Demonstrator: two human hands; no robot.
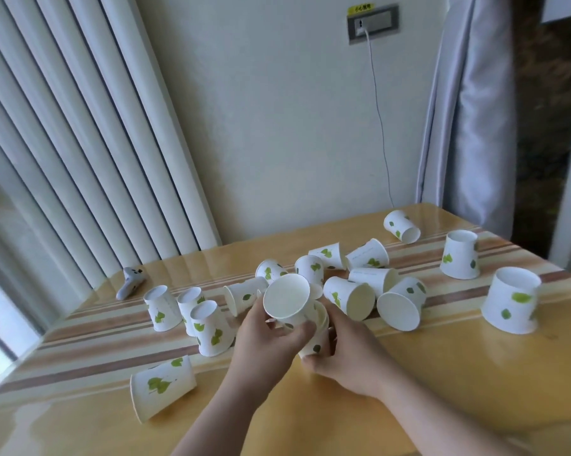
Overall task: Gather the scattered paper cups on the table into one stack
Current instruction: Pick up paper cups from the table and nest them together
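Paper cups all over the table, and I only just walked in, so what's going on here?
A person is gathering them into one stack. The left hand holds a single cup, mouth tilted toward the camera, right beside the small stack gripped by the right hand; it is not yet nested. Many loose cups remain on the wooden table: some upside down, such as the three on the left, others on their sides, like the near-left one.

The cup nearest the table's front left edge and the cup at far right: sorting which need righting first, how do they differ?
The left cup lies on its side, mouth toward the table edge; the right cup stands upside down on its rim. The left cup is near the hands, the right cup farther away. Both are white with green leaves.
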